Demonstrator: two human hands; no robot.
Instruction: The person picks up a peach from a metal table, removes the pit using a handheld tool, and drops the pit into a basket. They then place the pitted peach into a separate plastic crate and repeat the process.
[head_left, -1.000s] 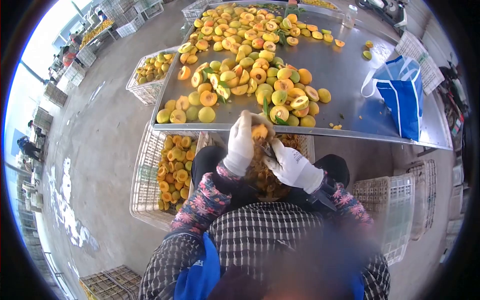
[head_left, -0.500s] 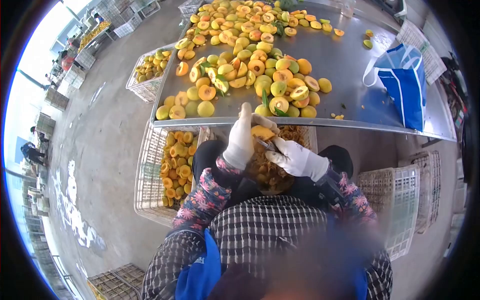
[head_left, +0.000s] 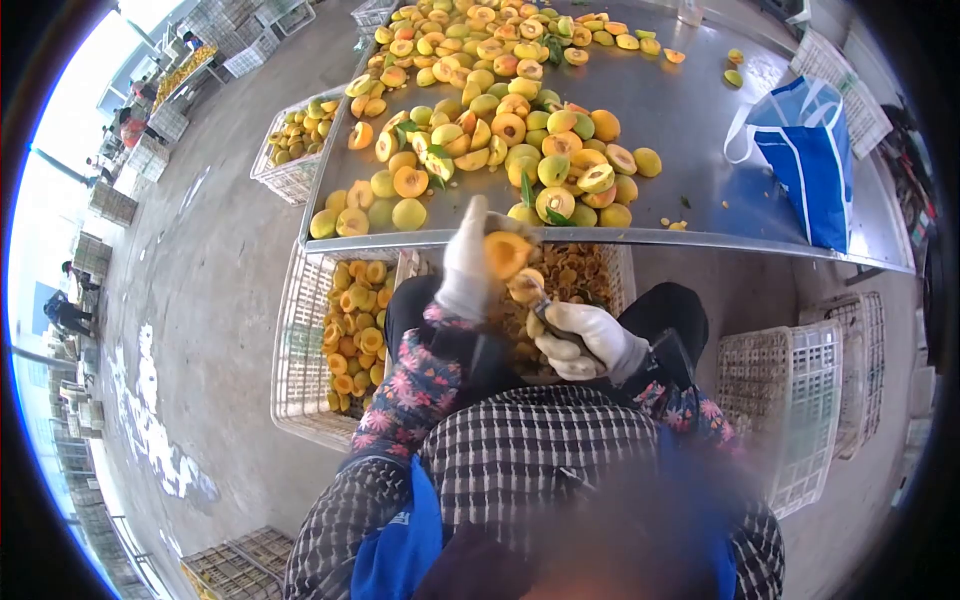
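My left hand (head_left: 466, 265), in a white glove and blurred by motion, grips a peach half (head_left: 507, 256) whose hollowed orange face is turned up. My right hand (head_left: 590, 340), gloved too, is closed around a small dark-handled pitting tool (head_left: 541, 318). At the tool's tip, just below the peach half, sits a round piece of brown pit and flesh (head_left: 526, 286). Beneath my hands a crate between my knees holds brown pits and scraps (head_left: 572, 278). Beyond them, whole and halved peaches (head_left: 550, 150) are heaped on the metal table (head_left: 690, 150).
A crate of peach halves (head_left: 282, 350) stands at my left, with another full crate (head_left: 290, 180) by the table's left side. A blue bag (head_left: 810, 180) rests on the table at right. Stacked crates (head_left: 780, 410) stand at lower right. Several people work far left.
The peach half has tipped its hollow upward in my left hand. My right hand has drawn down and back with the tool, bringing the pit piece out on its tip.
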